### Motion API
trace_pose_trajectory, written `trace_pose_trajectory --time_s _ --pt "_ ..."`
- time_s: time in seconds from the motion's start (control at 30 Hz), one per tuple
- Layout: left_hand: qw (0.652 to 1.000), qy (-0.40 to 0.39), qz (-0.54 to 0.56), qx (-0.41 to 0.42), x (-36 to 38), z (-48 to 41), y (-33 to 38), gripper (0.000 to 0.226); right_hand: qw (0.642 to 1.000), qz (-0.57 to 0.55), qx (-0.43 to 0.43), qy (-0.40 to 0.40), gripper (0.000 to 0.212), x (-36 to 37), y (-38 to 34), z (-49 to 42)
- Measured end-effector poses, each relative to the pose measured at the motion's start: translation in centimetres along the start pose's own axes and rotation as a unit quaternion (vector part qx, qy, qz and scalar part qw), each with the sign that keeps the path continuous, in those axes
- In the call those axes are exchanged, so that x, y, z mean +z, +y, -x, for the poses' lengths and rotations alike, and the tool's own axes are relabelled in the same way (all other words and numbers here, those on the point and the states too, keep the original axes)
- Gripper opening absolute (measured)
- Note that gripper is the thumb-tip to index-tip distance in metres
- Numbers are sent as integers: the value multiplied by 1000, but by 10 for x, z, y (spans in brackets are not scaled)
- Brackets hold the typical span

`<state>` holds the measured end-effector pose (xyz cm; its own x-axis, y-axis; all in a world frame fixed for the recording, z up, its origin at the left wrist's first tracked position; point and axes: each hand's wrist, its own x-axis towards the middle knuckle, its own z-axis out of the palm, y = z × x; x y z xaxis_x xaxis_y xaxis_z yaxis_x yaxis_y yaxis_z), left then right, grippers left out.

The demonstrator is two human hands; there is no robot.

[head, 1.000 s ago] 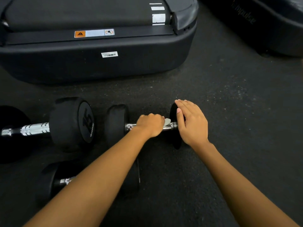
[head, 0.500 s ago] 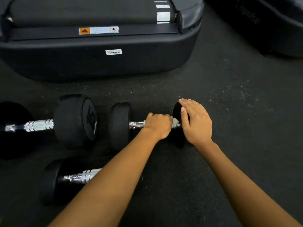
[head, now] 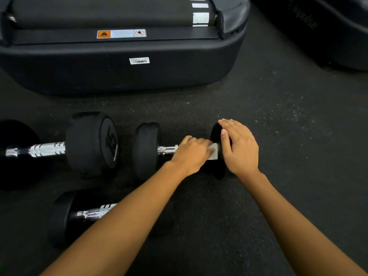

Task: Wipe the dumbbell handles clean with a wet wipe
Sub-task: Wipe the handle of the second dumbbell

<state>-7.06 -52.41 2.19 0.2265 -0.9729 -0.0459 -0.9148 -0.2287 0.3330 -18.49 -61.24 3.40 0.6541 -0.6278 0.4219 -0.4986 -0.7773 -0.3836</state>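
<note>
A small black dumbbell (head: 147, 150) lies on the dark floor at the centre, its chrome handle (head: 168, 150) pointing left to right. My left hand (head: 192, 153) is curled over the right part of that handle and holds a white wet wipe (head: 213, 154) against it. My right hand (head: 240, 147) rests with straight fingers on the dumbbell's right head (head: 216, 132). A larger dumbbell (head: 91, 144) marked 15 lies to the left, with a chrome handle (head: 46, 149). A third dumbbell (head: 63, 216) lies nearer me, partly hidden under my left forearm.
A black treadmill base (head: 119, 76) with a warning label and barcode sticker fills the far side. Another black machine (head: 328, 26) stands at the upper right. Speckled rubber floor (head: 278, 126) stretches to the right of the dumbbells.
My left hand has slid to the right along the handle with the wipe, up to the right head. My right hand has stayed on that head.
</note>
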Motion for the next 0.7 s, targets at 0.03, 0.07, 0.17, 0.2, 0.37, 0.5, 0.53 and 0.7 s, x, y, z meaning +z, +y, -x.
trace_pose_trajectory --time_s 0.03,0.07,0.17,0.2,0.37,0.5,0.53,0.7 --pt "1000 19 22 11 2 5 -4 37 1000 0 2 0 43 0 0 0" --pt "999 36 29 20 4 9 -7 39 1000 -1 4 0 43 0 0 0" --pt "996 87 4 19 7 11 0 40 1000 -10 5 1 43 -1 -1 0" --pt "995 103 -5 12 9 8 6 39 1000 -11 4 1 43 0 -1 0" --pt "986 168 -16 1 14 10 14 39 1000 -10 5 -2 44 -1 0 1" --pt "985 165 -55 -1 9 23 -3 42 1000 -7 3 4 43 0 0 0" --pt "986 158 -56 -11 8 24 -3 42 1000 -6 5 4 43 0 0 0" --pt "985 154 -75 -8 11 7 19 35 1000 -6 3 3 43 1 0 0"
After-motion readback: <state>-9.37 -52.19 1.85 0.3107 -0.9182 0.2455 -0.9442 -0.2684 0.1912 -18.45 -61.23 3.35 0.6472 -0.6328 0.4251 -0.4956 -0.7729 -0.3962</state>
